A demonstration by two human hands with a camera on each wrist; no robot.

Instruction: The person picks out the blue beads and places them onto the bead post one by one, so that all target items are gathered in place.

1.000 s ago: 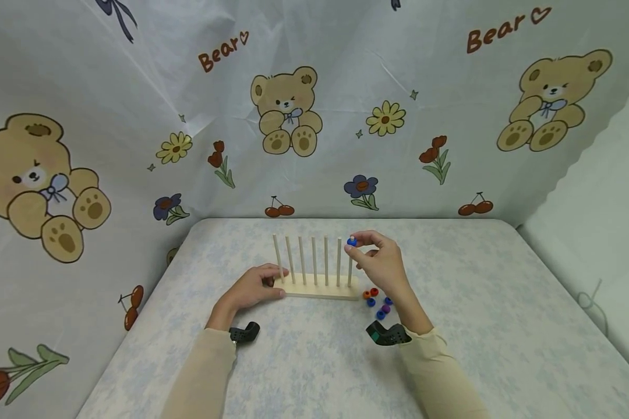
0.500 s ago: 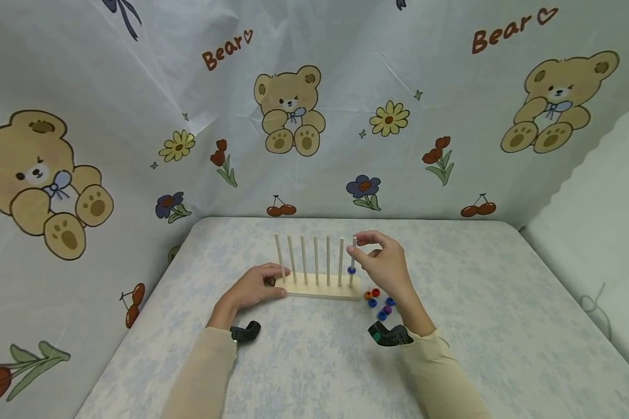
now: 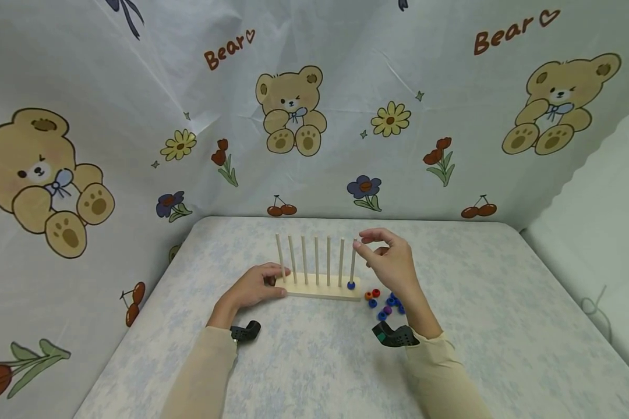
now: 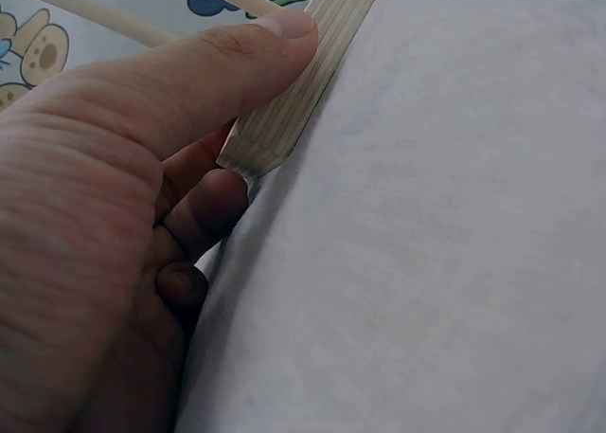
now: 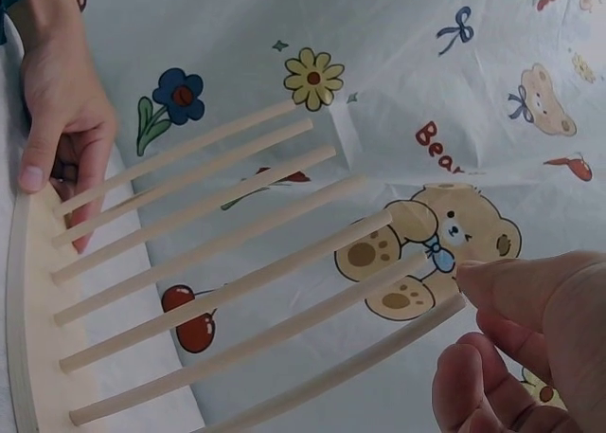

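A pale wooden peg rack (image 3: 320, 289) with a row of several upright pegs stands on the table. My left hand (image 3: 253, 286) grips its left end; in the left wrist view the thumb lies along the edge of the wooden base (image 4: 308, 87), with fingers behind. A blue bead (image 3: 351, 286) sits at the foot of the rightmost peg (image 3: 353, 262). Beside that peg's top is my right hand (image 3: 394, 262), thumb and fingers parted and holding nothing. In the right wrist view, the right hand (image 5: 540, 329) is close to the peg tips.
Right of the rack lie loose beads: an orange bead (image 3: 368, 295), a red bead (image 3: 375, 293), a purple bead (image 3: 387, 310) and several blue ones, such as a blue bead (image 3: 382, 316). The right forearm partly covers this group. A bear-print sheet (image 3: 335, 116) hangs behind the table.
The blue bead, between the right fingers at the peg's top before, has slid down to the base. The right hand has let go and shifted slightly right. The left hand stays put.
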